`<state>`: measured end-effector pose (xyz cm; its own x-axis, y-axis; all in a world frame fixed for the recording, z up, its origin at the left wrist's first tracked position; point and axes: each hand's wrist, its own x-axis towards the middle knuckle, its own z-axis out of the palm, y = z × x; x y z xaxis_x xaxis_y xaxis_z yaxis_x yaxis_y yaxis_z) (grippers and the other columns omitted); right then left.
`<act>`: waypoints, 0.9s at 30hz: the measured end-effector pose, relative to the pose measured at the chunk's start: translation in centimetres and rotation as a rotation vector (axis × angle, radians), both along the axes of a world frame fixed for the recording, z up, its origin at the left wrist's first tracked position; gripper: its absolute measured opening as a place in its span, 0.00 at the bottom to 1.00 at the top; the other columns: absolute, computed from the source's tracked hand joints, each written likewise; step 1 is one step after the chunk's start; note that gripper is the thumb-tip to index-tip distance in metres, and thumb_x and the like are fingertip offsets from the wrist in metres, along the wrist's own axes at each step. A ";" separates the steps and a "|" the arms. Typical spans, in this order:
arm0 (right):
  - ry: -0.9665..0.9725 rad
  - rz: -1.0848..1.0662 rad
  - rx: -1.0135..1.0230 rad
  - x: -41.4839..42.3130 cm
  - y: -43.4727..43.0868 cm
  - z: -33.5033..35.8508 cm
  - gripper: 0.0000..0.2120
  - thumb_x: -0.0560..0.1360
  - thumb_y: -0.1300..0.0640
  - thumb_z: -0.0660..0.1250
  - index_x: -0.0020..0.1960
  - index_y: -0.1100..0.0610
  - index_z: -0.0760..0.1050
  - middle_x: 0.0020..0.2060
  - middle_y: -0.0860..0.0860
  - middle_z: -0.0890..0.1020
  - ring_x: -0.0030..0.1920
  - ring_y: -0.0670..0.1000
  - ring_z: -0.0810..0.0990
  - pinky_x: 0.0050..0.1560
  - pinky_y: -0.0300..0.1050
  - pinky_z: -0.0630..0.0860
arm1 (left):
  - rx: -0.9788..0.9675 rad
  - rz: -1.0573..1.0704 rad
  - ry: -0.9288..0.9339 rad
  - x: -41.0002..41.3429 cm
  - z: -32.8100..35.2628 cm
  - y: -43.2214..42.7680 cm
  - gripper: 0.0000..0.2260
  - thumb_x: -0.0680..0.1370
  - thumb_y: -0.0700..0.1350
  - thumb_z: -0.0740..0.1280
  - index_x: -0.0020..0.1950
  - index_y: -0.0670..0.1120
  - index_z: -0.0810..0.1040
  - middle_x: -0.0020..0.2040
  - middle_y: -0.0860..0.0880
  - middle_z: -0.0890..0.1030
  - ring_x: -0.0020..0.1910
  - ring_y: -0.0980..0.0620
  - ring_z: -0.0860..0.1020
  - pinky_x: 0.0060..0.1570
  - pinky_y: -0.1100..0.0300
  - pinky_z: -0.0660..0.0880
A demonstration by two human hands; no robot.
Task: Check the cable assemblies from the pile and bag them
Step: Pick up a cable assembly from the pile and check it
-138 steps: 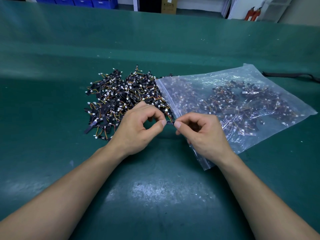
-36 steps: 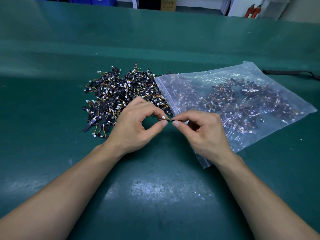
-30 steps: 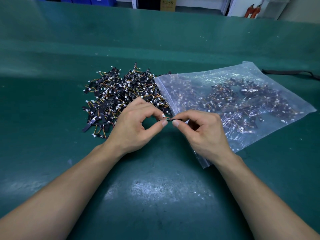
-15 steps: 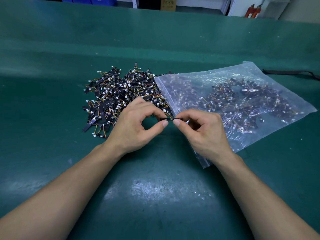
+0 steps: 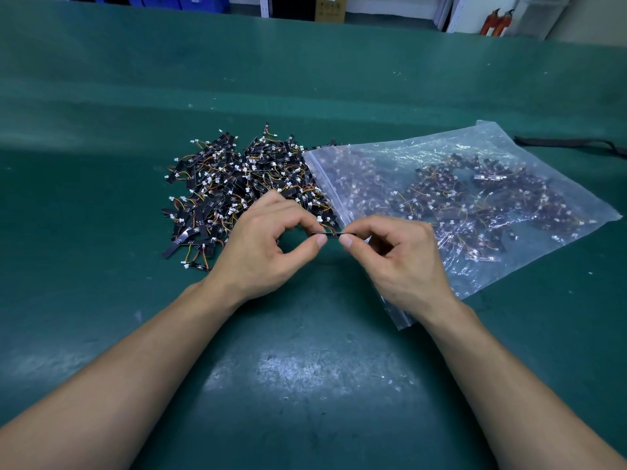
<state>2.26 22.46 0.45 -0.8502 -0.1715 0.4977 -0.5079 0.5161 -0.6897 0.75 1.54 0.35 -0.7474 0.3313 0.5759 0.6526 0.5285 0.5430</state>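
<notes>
A pile of small black cable assemblies (image 5: 234, 188) with coloured wires and white connectors lies on the green table mat (image 5: 305, 385). To its right lies a clear zip bag (image 5: 509, 157) holding several more assemblies, its mouth facing the pile. One cable assembly (image 5: 330, 233), a thin black strip with red and yellow wires and a white connector, is held level between my two hands. My left hand (image 5: 268, 249) pinches its left end with thumb and forefinger. My right hand (image 5: 397, 259) pinches its right end the same way, resting over the bag's near edge.
A black strap (image 5: 570, 143) lies on the mat beyond the bag at the far right. Blue bins (image 5: 183, 1), a cardboard box (image 5: 330, 8) and red extinguishers (image 5: 493, 23) stand behind the table's far edge.
Both hands stay in place pinching the same assembly. Over the last seconds they have only turned it slightly between the fingertips.
</notes>
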 end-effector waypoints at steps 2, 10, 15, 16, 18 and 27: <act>-0.026 -0.011 0.007 0.0 0.0 0.0 0.03 0.75 0.58 0.74 0.44 0.51 0.85 0.33 0.40 0.81 0.27 0.45 0.74 0.33 0.32 0.67 | -0.006 0.004 0.010 -0.1 0.0 0.0 0.04 0.76 0.45 0.71 0.42 0.47 0.82 0.41 0.61 0.78 0.43 0.52 0.73 0.47 0.65 0.68; -0.203 -0.160 0.079 -0.4 0.9 0.2 0.16 0.68 0.50 0.70 0.55 0.45 0.80 0.39 0.39 0.82 0.28 0.45 0.74 0.37 0.41 0.72 | 0.035 0.057 -0.026 -0.4 -0.4 -0.1 0.04 0.76 0.45 0.73 0.42 0.47 0.83 0.39 0.56 0.82 0.42 0.49 0.75 0.46 0.57 0.72; -0.266 -0.266 0.245 -0.8 1.7 0.2 0.19 0.66 0.49 0.78 0.55 0.45 0.80 0.40 0.37 0.82 0.30 0.40 0.75 0.42 0.47 0.80 | 0.077 0.066 -0.046 -0.3 -0.6 -0.2 0.06 0.76 0.50 0.71 0.41 0.50 0.82 0.39 0.63 0.80 0.41 0.51 0.75 0.44 0.57 0.73; -0.279 -0.278 0.247 -0.8 1.8 0.3 0.17 0.66 0.50 0.77 0.54 0.45 0.81 0.39 0.37 0.83 0.29 0.40 0.76 0.42 0.48 0.81 | 0.081 0.069 -0.052 -0.2 -0.6 -0.2 0.06 0.76 0.51 0.71 0.41 0.51 0.82 0.39 0.63 0.80 0.41 0.52 0.75 0.43 0.57 0.73; -0.271 -0.293 0.226 -0.8 1.8 0.6 0.12 0.67 0.54 0.74 0.50 0.46 0.82 0.36 0.36 0.83 0.30 0.40 0.77 0.43 0.47 0.81 | 0.081 0.084 -0.055 -0.1 -0.7 -0.2 0.06 0.75 0.51 0.71 0.40 0.52 0.81 0.38 0.64 0.79 0.41 0.54 0.74 0.43 0.58 0.73; -0.204 -0.373 -0.092 -0.5 1.7 1.9 0.08 0.70 0.59 0.71 0.47 0.48 0.82 0.37 0.40 0.83 0.34 0.44 0.79 0.47 0.52 0.82 | -0.109 0.099 -0.034 -0.8 0.3 1.1 0.04 0.77 0.49 0.72 0.44 0.50 0.83 0.40 0.63 0.78 0.43 0.57 0.71 0.46 0.60 0.70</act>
